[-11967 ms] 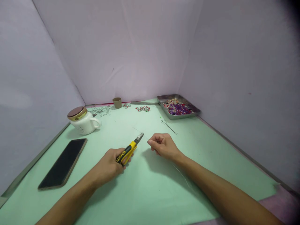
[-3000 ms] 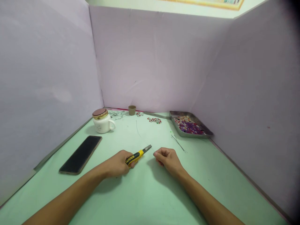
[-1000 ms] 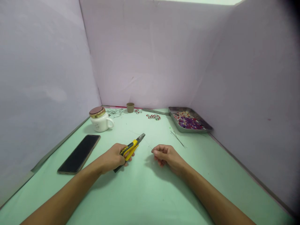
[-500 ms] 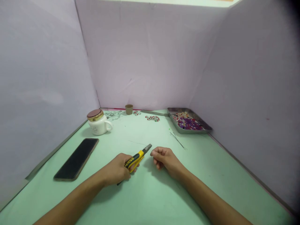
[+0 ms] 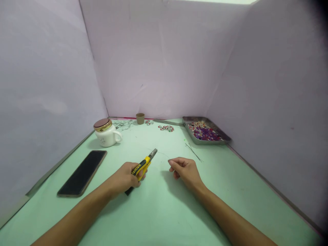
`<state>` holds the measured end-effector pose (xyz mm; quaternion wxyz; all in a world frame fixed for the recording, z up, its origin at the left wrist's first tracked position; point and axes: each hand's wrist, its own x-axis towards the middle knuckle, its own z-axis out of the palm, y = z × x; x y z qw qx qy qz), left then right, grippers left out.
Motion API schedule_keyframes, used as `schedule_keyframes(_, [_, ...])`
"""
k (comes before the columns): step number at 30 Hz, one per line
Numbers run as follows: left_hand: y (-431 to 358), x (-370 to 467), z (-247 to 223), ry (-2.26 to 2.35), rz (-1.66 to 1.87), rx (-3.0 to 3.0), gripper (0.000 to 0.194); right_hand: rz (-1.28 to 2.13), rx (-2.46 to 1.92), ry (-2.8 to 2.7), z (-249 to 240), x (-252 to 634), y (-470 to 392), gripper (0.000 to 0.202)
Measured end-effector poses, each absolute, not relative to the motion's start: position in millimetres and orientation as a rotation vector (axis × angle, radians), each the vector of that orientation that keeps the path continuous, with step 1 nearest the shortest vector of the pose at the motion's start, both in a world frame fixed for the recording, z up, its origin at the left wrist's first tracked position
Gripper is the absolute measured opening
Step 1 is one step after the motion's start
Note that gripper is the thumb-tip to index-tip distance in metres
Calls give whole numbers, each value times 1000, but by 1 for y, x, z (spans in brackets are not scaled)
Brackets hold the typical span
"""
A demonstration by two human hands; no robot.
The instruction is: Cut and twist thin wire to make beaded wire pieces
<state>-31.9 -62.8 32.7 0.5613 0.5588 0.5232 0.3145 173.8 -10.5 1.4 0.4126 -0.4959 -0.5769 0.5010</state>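
The left hand [image 5: 125, 177] clasps yellow-and-black pliers [image 5: 145, 162], nose aimed at one o'clock. At the pliers' three o'clock, the right hand [image 5: 186, 171] pinches what looks like a thin wire [image 5: 163, 153], running toward ten o'clock.

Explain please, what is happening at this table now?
A person's left hand grips yellow-and-black pliers, and the right hand pinches a thin strand, which stretches toward the pliers' tip. Whether the jaws are closed on it is too small to tell. On the left, a phone lies in front of a lidded mug; at the back right sits a metal tray of beads.
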Motion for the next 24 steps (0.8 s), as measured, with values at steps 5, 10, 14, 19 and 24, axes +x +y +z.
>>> schedule_keyframes(5, [-64,-31,33,1138,763,1192,21,989,-1245,-1579,-4,179,-10,18])
schedule_keyframes(10, [-64,-31,32,1157,784,1190,20,854,-1225,-1690,-10,181,-10,18])
schedule_keyframes(14, [-64,-31,36,1255,767,1234,19,764,-1201,-1790,-10,181,-11,18])
schedule_keyframes(19, [-61,-37,42,1385,739,1275,22,639,-1138,-1915,-6,179,-12,19])
schedule_keyframes(24, [-54,-47,37,1435,767,1279,25,637,-1099,-1948,-2,177,-12,21])
